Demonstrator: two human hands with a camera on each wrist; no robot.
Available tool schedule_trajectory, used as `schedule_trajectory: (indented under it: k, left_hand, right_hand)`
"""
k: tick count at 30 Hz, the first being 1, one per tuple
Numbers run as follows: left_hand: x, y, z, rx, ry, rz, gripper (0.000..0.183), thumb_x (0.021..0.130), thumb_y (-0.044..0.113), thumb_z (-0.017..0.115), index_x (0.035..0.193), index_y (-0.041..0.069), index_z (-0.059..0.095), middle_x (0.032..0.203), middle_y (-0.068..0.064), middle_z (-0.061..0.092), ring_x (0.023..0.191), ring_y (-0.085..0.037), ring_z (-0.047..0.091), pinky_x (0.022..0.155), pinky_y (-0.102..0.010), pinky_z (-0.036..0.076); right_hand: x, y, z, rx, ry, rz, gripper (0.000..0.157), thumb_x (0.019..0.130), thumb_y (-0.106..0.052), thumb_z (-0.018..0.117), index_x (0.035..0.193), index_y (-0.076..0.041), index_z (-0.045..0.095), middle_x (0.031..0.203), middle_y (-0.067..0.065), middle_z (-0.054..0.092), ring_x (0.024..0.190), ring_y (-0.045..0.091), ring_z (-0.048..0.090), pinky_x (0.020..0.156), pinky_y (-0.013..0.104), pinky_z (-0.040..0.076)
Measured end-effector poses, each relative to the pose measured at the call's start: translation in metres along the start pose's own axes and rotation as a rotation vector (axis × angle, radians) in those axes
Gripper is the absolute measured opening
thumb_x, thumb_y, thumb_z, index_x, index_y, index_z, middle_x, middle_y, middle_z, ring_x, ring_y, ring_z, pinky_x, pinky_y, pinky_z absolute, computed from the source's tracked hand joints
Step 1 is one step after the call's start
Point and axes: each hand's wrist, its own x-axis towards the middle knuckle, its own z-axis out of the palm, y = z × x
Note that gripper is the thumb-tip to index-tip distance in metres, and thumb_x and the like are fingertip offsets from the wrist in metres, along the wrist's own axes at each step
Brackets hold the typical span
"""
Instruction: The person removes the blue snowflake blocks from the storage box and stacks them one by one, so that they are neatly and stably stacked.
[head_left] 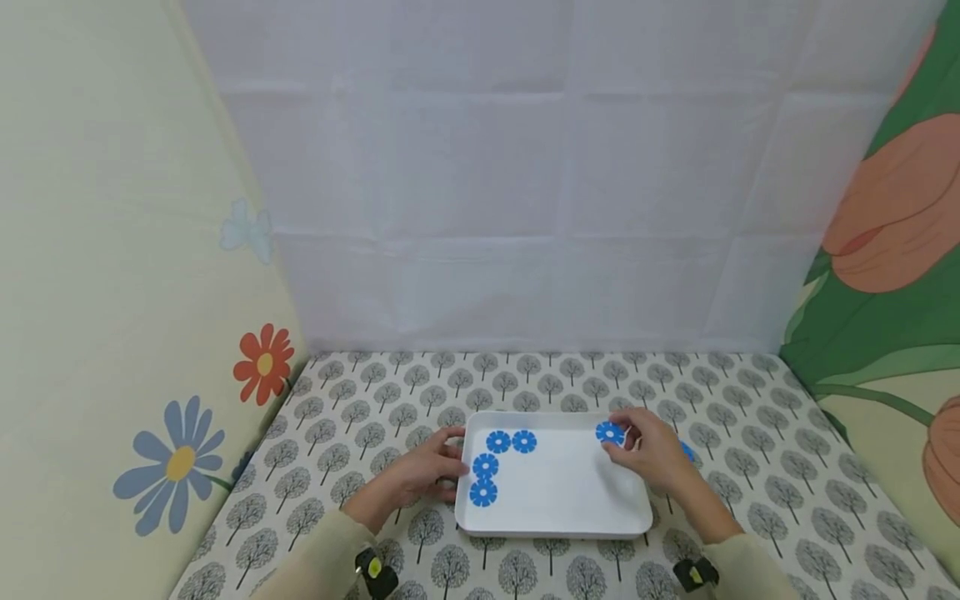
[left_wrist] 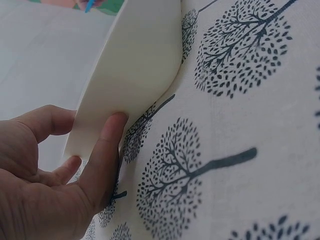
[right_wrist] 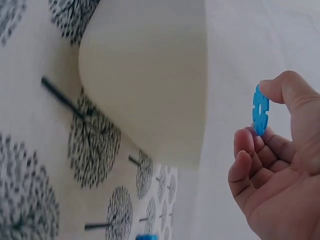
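A white tray (head_left: 555, 500) lies on the cloth in front of the person. Inside it, along the left and upper left, are several blue notched discs (head_left: 483, 492) with a hole in the centre. The right hand (head_left: 654, 450) pinches another blue notched disc (right_wrist: 260, 110) between thumb and fingers, above the tray's right part. At the tray's left side, the left hand (head_left: 426, 471) touches the outer wall with its fingertips; in the left wrist view its fingers (left_wrist: 107, 150) rest against that wall, loosely bent.
A further blue piece (head_left: 687, 451) lies on the tree-print tablecloth (head_left: 442, 567) right of the tray, partly hidden by the right hand. A pale curtain (head_left: 487, 208) hangs behind the table. Flower-print sheets (head_left: 112, 292) stand at both sides.
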Motion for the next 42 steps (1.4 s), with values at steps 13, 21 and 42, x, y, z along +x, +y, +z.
schedule_trajectory:
  k: [13,21,42]
  left_hand:
    - [0.001,-0.001,0.0,0.0,0.016,-0.015,0.078,0.09,0.004,0.07,0.157,0.011,0.03,0.126,-0.021,0.053,0.099,-0.03,0.066,0.074,-0.042,0.061]
    - [0.002,-0.001,0.0,-0.003,0.011,-0.007,0.077,0.09,0.004,0.07,0.156,0.011,0.03,0.126,-0.021,0.053,0.099,-0.03,0.065,0.075,-0.042,0.061]
    - [0.001,-0.001,0.001,-0.007,0.015,0.001,0.076,0.091,0.003,0.069,0.156,0.01,0.03,0.128,-0.022,0.052,0.097,-0.029,0.066,0.073,-0.04,0.061]
  right_hand:
    - [-0.007,0.038,-0.03,-0.041,0.028,0.074,0.041,0.089,-0.014,0.076,0.124,0.003,0.063,0.094,0.006,0.06,0.08,0.016,0.056,0.06,0.024,0.05]
    - [-0.012,0.059,-0.04,-0.092,0.065,0.124,0.048,0.092,-0.016,0.074,0.132,0.006,0.058,0.111,0.017,0.063,0.088,0.021,0.059,0.065,0.026,0.05]
    - [-0.022,0.09,-0.048,-0.146,-0.017,0.266,0.052,0.092,-0.023,0.073,0.13,0.008,0.057,0.101,0.013,0.06,0.088,0.023,0.055,0.07,0.032,0.047]
